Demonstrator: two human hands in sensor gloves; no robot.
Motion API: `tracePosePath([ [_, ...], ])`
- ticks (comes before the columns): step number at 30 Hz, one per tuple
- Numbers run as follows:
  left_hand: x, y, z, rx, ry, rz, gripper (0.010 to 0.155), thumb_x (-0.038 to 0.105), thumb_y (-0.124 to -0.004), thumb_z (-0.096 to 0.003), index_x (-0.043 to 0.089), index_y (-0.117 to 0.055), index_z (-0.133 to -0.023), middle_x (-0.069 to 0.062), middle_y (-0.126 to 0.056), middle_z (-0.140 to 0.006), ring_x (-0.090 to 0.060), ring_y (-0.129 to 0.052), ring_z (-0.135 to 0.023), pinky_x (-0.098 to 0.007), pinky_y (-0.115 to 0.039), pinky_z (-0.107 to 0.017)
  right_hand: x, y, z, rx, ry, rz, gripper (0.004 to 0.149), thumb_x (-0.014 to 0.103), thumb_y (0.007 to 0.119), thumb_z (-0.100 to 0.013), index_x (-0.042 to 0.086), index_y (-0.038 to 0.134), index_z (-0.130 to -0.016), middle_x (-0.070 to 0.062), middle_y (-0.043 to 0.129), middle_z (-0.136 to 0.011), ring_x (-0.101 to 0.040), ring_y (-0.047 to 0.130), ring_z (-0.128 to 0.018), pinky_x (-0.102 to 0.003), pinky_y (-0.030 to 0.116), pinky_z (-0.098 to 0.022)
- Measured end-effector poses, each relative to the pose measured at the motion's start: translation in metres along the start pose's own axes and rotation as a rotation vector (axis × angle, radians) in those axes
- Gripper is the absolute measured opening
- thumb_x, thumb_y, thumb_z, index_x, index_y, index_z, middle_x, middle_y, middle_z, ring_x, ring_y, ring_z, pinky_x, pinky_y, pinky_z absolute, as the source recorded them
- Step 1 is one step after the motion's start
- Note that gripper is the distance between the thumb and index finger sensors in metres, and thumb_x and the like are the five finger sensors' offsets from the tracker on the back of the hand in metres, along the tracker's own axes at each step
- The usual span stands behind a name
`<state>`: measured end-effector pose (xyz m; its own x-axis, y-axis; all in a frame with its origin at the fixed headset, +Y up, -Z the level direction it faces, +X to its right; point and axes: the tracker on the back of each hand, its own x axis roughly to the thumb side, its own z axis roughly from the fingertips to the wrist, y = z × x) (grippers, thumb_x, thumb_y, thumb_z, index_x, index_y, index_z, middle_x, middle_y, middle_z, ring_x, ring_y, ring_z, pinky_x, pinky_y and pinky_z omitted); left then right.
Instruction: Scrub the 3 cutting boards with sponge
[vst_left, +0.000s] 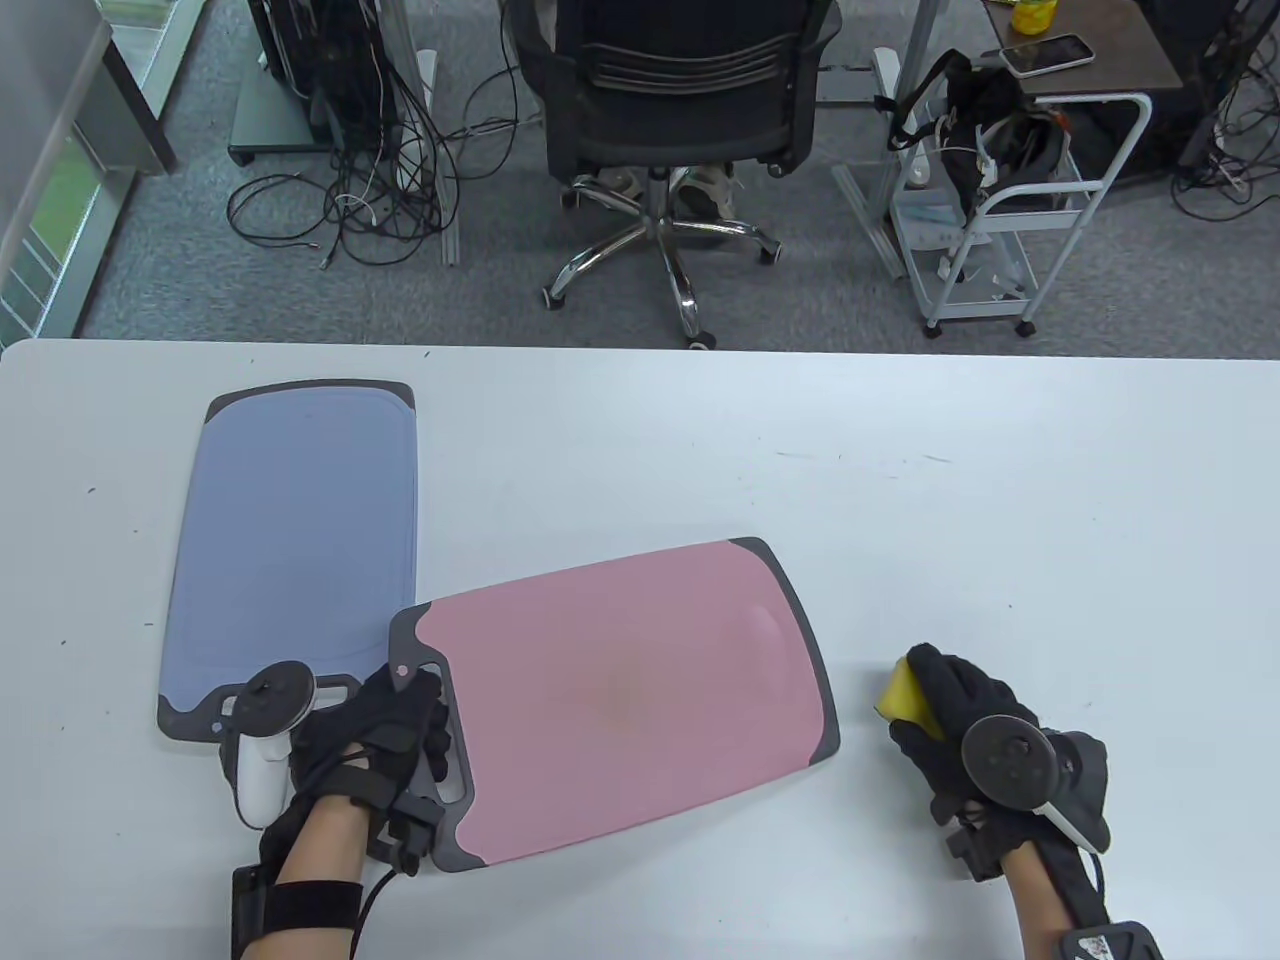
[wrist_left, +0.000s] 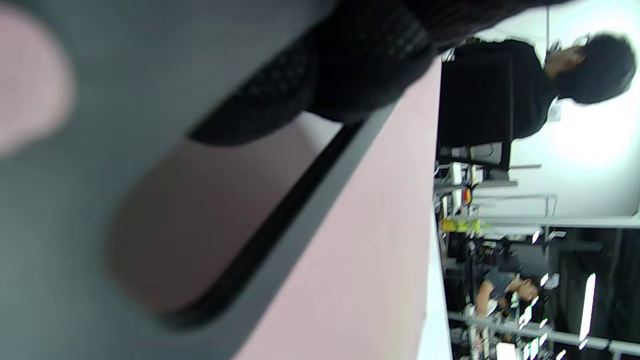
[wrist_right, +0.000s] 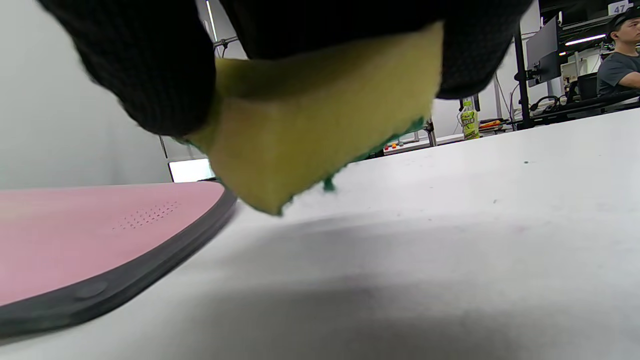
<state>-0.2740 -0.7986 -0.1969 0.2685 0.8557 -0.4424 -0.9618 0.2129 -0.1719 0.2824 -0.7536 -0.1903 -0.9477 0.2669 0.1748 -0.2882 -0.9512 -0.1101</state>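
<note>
A pink cutting board (vst_left: 630, 680) with a grey rim lies at the front middle of the white table (vst_left: 1000, 500). Its handle end overlaps the near corner of a blue cutting board (vst_left: 295, 530) on the left. My left hand (vst_left: 400, 715) grips the pink board's grey handle; in the left wrist view its fingers (wrist_left: 350, 65) curl over that rim beside the pink board (wrist_left: 350, 260). Right of the pink board (wrist_right: 90, 230), my right hand (vst_left: 925, 700) holds a yellow sponge (vst_left: 900, 692). The sponge (wrist_right: 310, 125), green on its far side, hangs just above the tabletop.
Beyond the table's far edge stand a black office chair (vst_left: 680, 90), a white wire cart (vst_left: 1000, 220) and loose cables (vst_left: 370, 200) on the floor. The right wrist view shows bare white tabletop to the right of the sponge.
</note>
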Motion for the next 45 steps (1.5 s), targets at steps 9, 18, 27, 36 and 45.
tracePosePath([
  [9,-0.005,-0.037,-0.028,-0.101,0.065,-0.164,0.053,0.05,-0.074,-0.0551,0.013,-0.068,-0.091,0.002,-0.095,-0.064,0.001,-0.107,-0.034,-0.024,-0.103,-0.025,0.041,0.017,-0.009,0.04,-0.1,-0.008,0.073,0.045,0.087,-0.041,0.017,0.063,-0.103,-0.012,0.071,-0.097,-0.03,0.082,-0.075,-0.051,0.073,-0.058],
  [18,-0.003,-0.045,-0.03,-0.075,0.057,-0.193,0.052,0.053,-0.072,-0.0569,0.014,-0.069,-0.091,0.005,-0.096,-0.064,0.003,-0.107,-0.033,-0.022,-0.102,-0.025,0.15,0.043,-0.071,0.139,-0.23,0.086,0.072,0.047,0.086,-0.042,0.017,0.063,-0.103,-0.012,0.072,-0.097,-0.029,0.083,-0.074,-0.051,0.073,-0.057],
  [27,-0.005,-0.046,-0.027,-0.088,0.066,-0.15,0.05,0.054,-0.067,-0.0607,0.015,-0.065,-0.092,0.008,-0.093,-0.067,0.005,-0.105,-0.035,-0.02,-0.101,-0.026,0.285,0.094,-0.114,0.233,-0.319,0.111,0.07,0.05,0.08,-0.045,0.015,0.065,-0.103,-0.014,0.073,-0.095,-0.028,0.085,-0.07,-0.048,0.076,-0.054],
  [36,-0.006,-0.046,-0.025,-0.071,0.075,-0.126,0.051,0.054,-0.065,-0.0607,0.016,-0.065,-0.093,0.009,-0.092,-0.068,0.006,-0.105,-0.036,-0.02,-0.101,-0.027,0.248,0.093,-0.12,0.247,-0.174,0.316,0.068,0.052,0.076,-0.045,0.018,0.065,-0.103,-0.013,0.076,-0.094,-0.027,0.088,-0.068,-0.047,0.077,-0.052],
  [45,-0.007,-0.046,-0.025,-0.067,0.073,-0.129,0.052,0.054,-0.065,-0.0604,0.015,-0.064,-0.094,0.009,-0.092,-0.069,0.005,-0.105,-0.036,-0.02,-0.101,-0.028,0.038,0.041,-0.082,0.23,0.512,0.406,0.068,0.055,0.072,-0.046,0.016,0.067,-0.103,-0.014,0.084,-0.086,-0.027,0.091,-0.062,-0.046,0.079,-0.048],
])
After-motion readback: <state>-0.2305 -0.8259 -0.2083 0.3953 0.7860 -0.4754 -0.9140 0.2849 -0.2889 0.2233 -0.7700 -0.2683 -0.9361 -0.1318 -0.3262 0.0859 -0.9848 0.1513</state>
